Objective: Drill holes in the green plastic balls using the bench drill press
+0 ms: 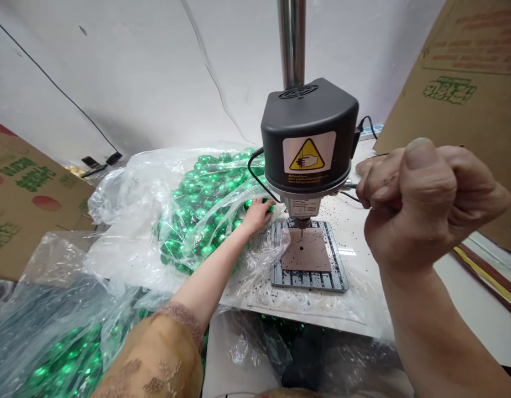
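My left hand (pixel 259 215) reaches to the edge of a heap of shiny green balls (pixel 206 199), beside the drill press (pixel 309 132). Its fingers curl around a green ball (pixel 270 208) at the heap's right side, partly hidden by the hand. On the right, my right hand (pixel 425 199) is closed around the press's feed lever (pixel 352 186). The drill bit (pixel 302 232) points down over a brown square board (pixel 307 257), which has a dark round hole in it. Under the board lies the slotted grey base plate (pixel 340 279).
Clear plastic bags (pixel 135 177) surround the balls, and more green balls (pixel 68 354) lie in a bag at lower left. Cardboard boxes (pixel 458 50) (pixel 35 204) stand on both sides. Dark shavings dot the white table (pixel 363 243). A black cable (pixel 253 166) loops beside the press.
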`<action>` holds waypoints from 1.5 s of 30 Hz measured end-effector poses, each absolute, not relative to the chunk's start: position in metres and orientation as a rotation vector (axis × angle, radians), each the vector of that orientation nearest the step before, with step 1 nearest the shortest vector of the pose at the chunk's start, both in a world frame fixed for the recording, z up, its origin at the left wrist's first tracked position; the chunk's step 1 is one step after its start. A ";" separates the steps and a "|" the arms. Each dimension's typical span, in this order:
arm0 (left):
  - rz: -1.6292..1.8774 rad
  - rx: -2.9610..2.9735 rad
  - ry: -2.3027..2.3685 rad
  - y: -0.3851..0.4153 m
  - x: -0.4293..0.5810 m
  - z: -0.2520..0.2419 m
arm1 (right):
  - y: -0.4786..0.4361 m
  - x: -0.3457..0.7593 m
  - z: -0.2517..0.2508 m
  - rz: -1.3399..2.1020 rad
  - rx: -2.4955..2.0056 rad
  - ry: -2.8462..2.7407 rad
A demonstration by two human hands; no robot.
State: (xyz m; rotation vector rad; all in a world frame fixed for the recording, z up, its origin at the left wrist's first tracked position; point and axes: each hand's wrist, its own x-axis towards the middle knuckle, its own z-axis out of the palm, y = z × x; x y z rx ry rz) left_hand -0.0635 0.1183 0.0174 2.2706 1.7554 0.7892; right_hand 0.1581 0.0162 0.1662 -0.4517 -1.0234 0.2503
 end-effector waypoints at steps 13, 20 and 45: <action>1.158 1.250 1.198 0.005 -0.048 0.039 | 0.020 0.158 0.166 0.207 -0.372 -1.028; 1.085 1.402 1.123 -0.010 -0.023 0.018 | 0.022 0.159 0.165 0.228 -0.366 -1.041; 1.324 1.543 1.249 0.004 -0.007 -0.013 | 0.020 0.161 0.161 0.233 -0.455 -1.116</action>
